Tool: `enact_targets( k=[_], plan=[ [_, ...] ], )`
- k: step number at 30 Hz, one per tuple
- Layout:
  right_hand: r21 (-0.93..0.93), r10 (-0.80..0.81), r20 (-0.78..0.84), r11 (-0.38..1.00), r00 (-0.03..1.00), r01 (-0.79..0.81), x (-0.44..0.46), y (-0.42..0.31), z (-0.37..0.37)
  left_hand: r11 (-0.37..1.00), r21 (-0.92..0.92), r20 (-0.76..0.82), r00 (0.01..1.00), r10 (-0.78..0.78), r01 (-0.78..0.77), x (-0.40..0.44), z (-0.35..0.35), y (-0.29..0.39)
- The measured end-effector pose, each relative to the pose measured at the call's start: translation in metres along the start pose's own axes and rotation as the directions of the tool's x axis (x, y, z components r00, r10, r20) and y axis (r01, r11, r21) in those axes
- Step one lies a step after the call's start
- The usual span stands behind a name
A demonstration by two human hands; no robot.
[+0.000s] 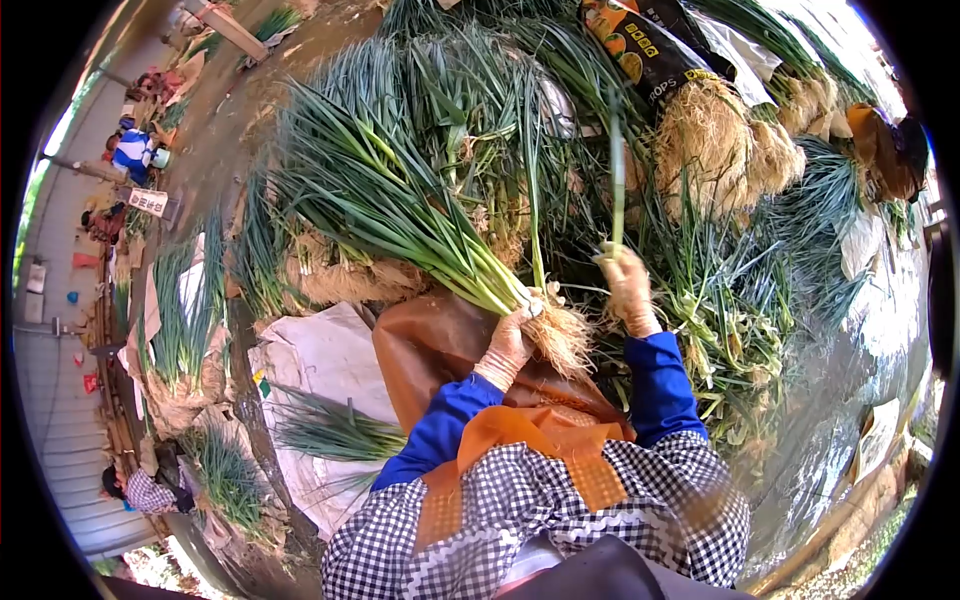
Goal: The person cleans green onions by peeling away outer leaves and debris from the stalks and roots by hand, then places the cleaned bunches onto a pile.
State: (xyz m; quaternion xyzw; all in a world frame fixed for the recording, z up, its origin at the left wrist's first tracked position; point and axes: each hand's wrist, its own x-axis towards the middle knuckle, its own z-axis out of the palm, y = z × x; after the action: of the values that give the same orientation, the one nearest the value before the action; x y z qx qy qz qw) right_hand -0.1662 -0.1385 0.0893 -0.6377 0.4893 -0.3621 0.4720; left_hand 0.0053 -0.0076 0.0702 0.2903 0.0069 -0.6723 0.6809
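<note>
Green stalk bundle (445, 240) inside the left hand (509, 342)

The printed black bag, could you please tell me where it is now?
In the head view, the printed black bag lies toward the upper right, above a large clump of pale roots and beyond the right hand.

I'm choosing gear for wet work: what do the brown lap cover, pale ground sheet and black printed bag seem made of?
Brown lap cover: probably plastic or imitation leather, smooth with glossy highlights. Pale ground sheet: perhaps woven plastic or cloth, matt and creased; any weave is indistinct. Black printed bag: likely plastic, from its slight sheen and bright print.
</note>
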Motion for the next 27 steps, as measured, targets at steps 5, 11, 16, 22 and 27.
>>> enact_targets(
  k=[5,11,16,22,27],
  plan=[
    [0.301,0.208,0.562,0.85,0.801,-0.432,-0.017,0.002,0.046,0.994,-0.06,0.067,0.994,-0.082,0.086,-0.005,0.001,0.007],
    [-0.291,-0.111,0.051,0.949,0.993,0.121,-0.001,0.019,0.024,0.972,-0.172,0.183,0.975,-0.13,0.162,-0.028,0.017,0.022],
    [-0.599,-0.473,0.386,0.525,0.792,0.605,-0.009,-0.003,0.067,0.949,-0.205,0.149,0.966,-0.213,0.241,-0.016,0.003,0.02],
    [0.299,0.228,0.718,0.753,0.658,-0.587,-0.02,0.018,0.058,0.942,-0.187,0.208,0.948,-0.241,0.28,-0.023,0.027,0.023],
    [-0.515,0.092,0.681,0.766,0.727,0.385,-0.038,0.103,0.029,0.987,-0.103,0.31,0.947,-0.084,0.121,-0.043,0.044,0.047]
  ],
)
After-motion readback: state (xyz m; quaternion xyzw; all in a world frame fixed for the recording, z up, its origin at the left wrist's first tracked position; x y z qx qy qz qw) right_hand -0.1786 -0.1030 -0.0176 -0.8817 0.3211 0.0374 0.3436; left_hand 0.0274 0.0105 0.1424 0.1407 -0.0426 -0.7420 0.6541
